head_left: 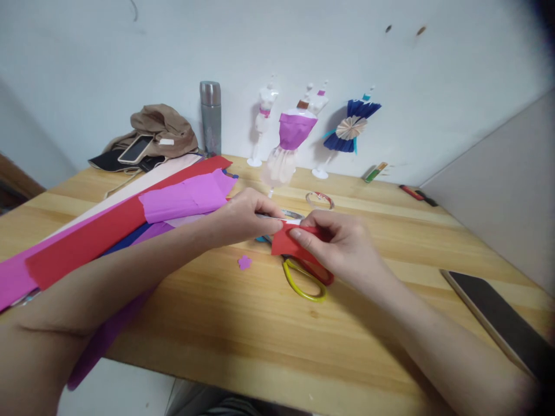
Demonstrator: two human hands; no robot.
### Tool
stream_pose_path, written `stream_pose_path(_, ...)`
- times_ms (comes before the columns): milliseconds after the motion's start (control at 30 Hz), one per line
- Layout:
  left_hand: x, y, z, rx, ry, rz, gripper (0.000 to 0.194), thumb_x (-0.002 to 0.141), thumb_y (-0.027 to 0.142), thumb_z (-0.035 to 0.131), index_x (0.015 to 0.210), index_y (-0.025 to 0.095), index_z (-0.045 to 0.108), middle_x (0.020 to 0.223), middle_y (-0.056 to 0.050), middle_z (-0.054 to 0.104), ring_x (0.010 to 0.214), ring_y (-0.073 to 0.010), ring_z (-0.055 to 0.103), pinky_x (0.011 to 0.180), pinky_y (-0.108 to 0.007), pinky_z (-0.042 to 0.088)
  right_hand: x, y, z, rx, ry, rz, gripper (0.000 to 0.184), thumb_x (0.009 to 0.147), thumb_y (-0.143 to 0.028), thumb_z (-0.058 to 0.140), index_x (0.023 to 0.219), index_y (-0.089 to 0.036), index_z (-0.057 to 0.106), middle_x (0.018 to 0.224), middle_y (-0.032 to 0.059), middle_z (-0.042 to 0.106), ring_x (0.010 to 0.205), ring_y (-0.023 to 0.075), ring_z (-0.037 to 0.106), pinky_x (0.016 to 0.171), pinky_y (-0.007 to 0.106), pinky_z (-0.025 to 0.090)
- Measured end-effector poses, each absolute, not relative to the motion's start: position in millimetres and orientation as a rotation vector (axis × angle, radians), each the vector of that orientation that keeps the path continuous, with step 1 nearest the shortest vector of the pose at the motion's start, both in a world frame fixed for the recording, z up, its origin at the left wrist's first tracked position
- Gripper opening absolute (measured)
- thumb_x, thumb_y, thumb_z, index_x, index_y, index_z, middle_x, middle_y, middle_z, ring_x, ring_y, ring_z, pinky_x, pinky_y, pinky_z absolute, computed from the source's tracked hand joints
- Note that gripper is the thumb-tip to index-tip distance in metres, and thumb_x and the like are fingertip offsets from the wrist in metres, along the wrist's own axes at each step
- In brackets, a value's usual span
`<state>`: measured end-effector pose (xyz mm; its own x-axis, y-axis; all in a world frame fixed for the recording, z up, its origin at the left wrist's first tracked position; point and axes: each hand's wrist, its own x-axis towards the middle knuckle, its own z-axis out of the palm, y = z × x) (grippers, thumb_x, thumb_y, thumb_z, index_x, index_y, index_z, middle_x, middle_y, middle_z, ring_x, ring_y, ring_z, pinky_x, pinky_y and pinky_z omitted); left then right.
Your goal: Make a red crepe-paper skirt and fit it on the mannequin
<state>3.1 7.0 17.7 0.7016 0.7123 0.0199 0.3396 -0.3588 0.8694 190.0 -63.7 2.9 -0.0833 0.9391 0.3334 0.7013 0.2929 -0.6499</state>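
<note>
A small piece of red crepe paper (284, 241) is stretched between my two hands above the table. My left hand (249, 215) pinches its upper left edge, where a thin white strip shows. With thumb and fingers, my right hand (347, 240) grips the right part of the paper and hides some of it. Partly covered by the red piece, a pair of scissors with yellow-and-red handles (299, 292) lies on the wood. A small purple flower cutout (244, 263) lies to their left. Just behind my fingers, a roll of tape (291, 214) is partly hidden.
Long crepe paper sheets (87, 245) cover the table's left side. Behind stand a thermos (211, 118) and several small mannequins, one in a purple top (297, 132), another in a blue dress (342, 141). A phone (489, 312) lies at the right; a ring-shaped roll (319, 200) sits centrally.
</note>
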Motion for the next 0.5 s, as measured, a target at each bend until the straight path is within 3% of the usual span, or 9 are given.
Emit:
stream_pose_path(333,5.5,6.0,16.7,2.027,0.887,0.560,0.019,0.071,0.022,0.054,0.069,0.013,0.071,0.054,0.004,0.049,0.055,-0.0082,0.041,0.050,-0.020,0.028,187.7,-67.3,2.6,-1.454,-1.865,0.382,0.028,0.082,-0.033,0.064,0.059,-0.021,0.052,0.050,-0.0022,0.049,0.048,0.0113,0.042,0.047,0.026,0.029)
stream_pose_path(500,7.7,7.5,13.2,2.049,0.912,0.586,0.019,0.072,0.019,0.052,0.071,0.013,0.071,0.057,0.003,0.054,0.058,-0.0089,0.046,0.054,-0.020,0.033,186.0,-70.0,5.6,-1.419,-1.859,0.397,0.017,0.082,-0.029,0.062,0.067,-0.021,0.061,0.057,0.0001,0.058,0.052,0.0134,0.049,0.051,0.028,0.036)
